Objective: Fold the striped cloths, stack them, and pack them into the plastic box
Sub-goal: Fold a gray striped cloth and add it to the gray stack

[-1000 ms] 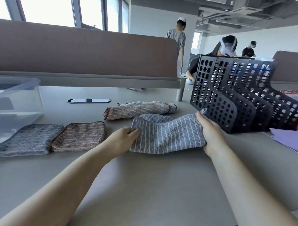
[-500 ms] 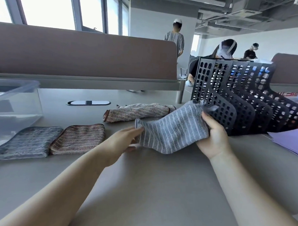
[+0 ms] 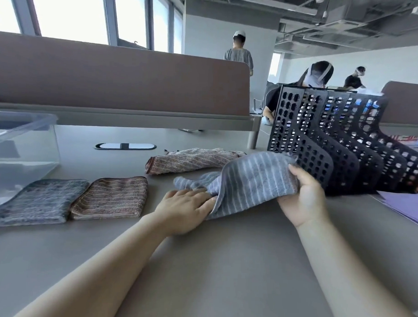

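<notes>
Holding grey striped cloth (image 3: 252, 183) over the middle of the worktop (image 3: 223, 265): right hand (image 3: 303, 199) grips its raised right edge, left hand (image 3: 185, 207) lies flat, fingers straight, pressing the lower left part down. Dark folded cloth (image 3: 38, 201) and brown folded cloth (image 3: 112, 196) lie touching near the left edge, just in front of the clear plastic box (image 3: 38, 138). Loose reddish cloth (image 3: 193, 159) lies toward the far edge. Black file rack (image 3: 322, 143) stands at the right edge.

Beside the black file rack (image 3: 322, 143), the right hand (image 3: 303, 197) is holding up one edge of the grey striped cloth (image 3: 252, 181) while the left hand (image 3: 185, 207) is pressing its lower part onto the bench (image 3: 223, 265).
</notes>
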